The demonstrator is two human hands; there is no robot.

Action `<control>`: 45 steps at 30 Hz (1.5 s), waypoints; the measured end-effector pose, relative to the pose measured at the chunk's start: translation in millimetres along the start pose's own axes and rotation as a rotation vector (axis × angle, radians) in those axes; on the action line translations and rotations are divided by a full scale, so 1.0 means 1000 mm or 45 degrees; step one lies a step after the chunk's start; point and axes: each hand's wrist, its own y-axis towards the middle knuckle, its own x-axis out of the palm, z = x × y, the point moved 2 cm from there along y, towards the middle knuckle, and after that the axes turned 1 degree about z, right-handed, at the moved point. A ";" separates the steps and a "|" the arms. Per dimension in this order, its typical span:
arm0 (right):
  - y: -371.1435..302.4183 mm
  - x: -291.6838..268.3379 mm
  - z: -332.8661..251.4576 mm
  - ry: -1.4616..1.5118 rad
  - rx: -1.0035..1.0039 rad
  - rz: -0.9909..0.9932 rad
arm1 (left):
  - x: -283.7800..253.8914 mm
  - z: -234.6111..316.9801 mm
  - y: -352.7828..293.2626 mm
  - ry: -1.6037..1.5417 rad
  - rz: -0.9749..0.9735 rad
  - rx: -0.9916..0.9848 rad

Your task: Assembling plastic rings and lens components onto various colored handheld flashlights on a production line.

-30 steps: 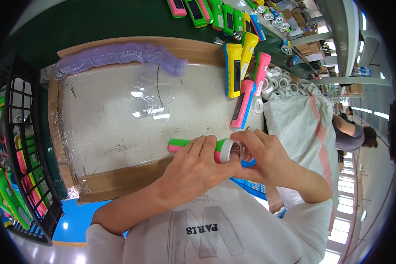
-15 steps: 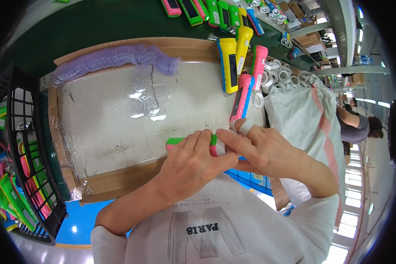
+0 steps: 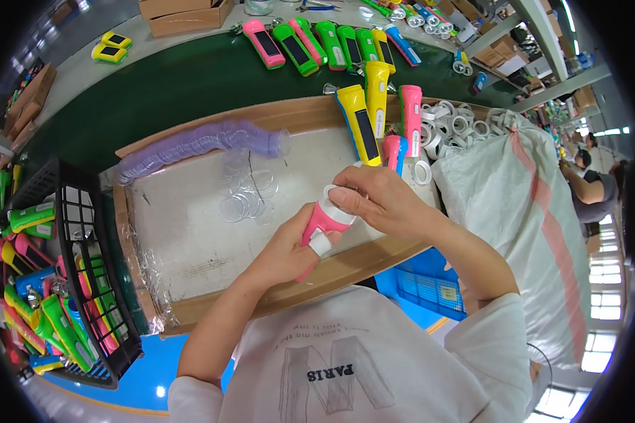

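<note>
My left hand (image 3: pixel 286 247) is wrapped around the body of a pink flashlight (image 3: pixel 335 216), with a white band around the thumb. The flashlight tilts over the near side of the tray, its wide head pointing up and away from me. At that head my right hand (image 3: pixel 384 197) pinches a white ring (image 3: pixel 329 192) with thumb and fingers; they partly hide the rim. Just beyond the right hand, a pink and blue flashlight (image 3: pixel 392 149) is partly covered by it. Yellow flashlights (image 3: pixel 360 121) and another pink flashlight (image 3: pixel 410 116) lean on the tray's far edge.
A shallow cardboard tray (image 3: pixel 183 243) holds loose clear discs (image 3: pixel 241 204) and a long purplish stack of discs (image 3: pixel 197 149). White rings (image 3: pixel 458 127) lie beside a white sack (image 3: pixel 504 183) at right. A black basket (image 3: pixel 95 233) of flashlights stands at left. More flashlights (image 3: pixel 324 46) line the far side.
The held flashlight has swung from lying sideways to pointing away from me. My left hand now grips it from below, and my right hand has moved up to its head. The view takes in more of the far side.
</note>
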 end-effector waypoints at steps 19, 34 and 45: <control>-0.029 -0.053 0.122 0.255 0.315 0.744 | -0.161 0.082 0.125 1.760 0.832 0.245; -0.050 -0.022 0.142 -0.161 0.416 0.724 | -0.124 0.039 0.368 1.471 0.907 -0.527; -0.057 0.002 0.143 0.396 0.725 0.732 | -0.200 0.021 0.368 1.199 0.971 -0.591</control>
